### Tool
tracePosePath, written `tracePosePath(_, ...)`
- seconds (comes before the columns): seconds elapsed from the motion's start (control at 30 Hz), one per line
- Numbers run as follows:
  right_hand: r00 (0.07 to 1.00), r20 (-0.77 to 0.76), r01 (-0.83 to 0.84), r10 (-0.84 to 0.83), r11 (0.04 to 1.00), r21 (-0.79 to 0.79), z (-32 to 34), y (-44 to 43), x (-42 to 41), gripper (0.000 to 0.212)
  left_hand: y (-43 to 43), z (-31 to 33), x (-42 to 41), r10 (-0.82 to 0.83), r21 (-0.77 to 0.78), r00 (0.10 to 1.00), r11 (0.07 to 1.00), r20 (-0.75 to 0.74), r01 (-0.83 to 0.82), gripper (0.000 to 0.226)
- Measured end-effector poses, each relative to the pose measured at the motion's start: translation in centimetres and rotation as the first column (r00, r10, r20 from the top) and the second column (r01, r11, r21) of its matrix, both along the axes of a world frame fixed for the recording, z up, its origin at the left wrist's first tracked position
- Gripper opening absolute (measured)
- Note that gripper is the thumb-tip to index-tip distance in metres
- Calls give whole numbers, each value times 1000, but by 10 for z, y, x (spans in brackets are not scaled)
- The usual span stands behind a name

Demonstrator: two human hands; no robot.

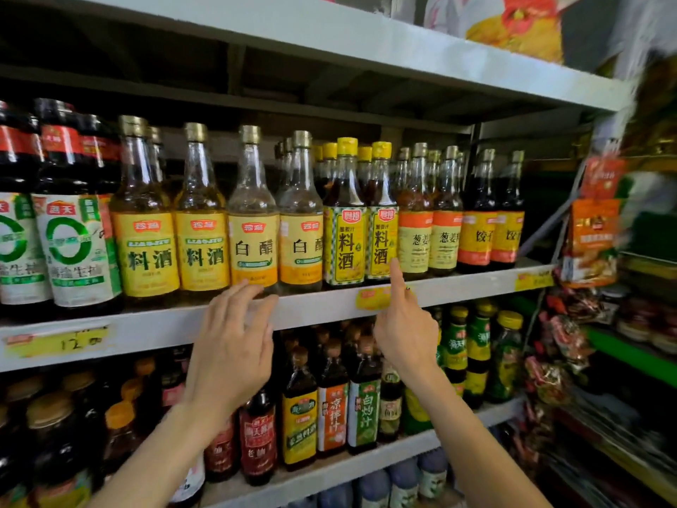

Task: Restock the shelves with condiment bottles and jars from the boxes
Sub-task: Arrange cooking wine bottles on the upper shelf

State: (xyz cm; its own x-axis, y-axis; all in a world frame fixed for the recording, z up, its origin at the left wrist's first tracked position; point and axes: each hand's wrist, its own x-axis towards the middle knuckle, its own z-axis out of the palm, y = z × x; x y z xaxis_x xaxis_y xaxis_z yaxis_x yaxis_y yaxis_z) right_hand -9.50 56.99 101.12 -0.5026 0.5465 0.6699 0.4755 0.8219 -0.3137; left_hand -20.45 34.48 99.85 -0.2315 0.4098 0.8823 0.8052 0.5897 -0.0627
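A grey shelf (322, 309) holds a row of yellow-labelled bottles. My left hand (234, 346) is raised with relaxed, spread fingers whose tips reach the shelf edge just below a clear white-vinegar bottle (252, 221). My right hand (401, 324) points its index finger up, the tip touching the base of a yellow-capped cooking-wine bottle (381, 229). Neither hand holds anything. A second vinegar bottle (301, 221) and a second yellow-capped bottle (344, 221) stand between them.
Dark soy sauce bottles (69, 214) fill the shelf's left end, orange-labelled bottles (445, 221) the right. The shelf below (366, 460) carries dark sauce bottles and green-labelled bottles (480, 353). Hanging snack packets (591, 236) crowd the right side. A yellow price tag (373, 298) sticks on the shelf edge.
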Motion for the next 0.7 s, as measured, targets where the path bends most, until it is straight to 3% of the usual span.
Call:
tracePosePath(0.17,998,8,69,-69,996,-51,5,72,23,88,57,-8,2,96,12,995,995,40,-97,43)
tracePosePath(0.3,998,68,23,-18,997,-72,2,97,28,78,69,-20,-4,142,88,990,986,22,-144,39)
tracePosePath(0.43,986,6,-168,168,984,51,8,63,12,86,70,-22,-7,163,91,987,983,-4,-162,39)
tracePosePath(0.53,941,102,-336,323,926,171,15,28,-2,91,70,-22,-5,179,82,984,981,-19,-177,38)
tracePosePath(0.7,923,160,-375,349,909,183,16,14,-11,88,69,-23,-6,208,57,978,977,-37,-205,38)
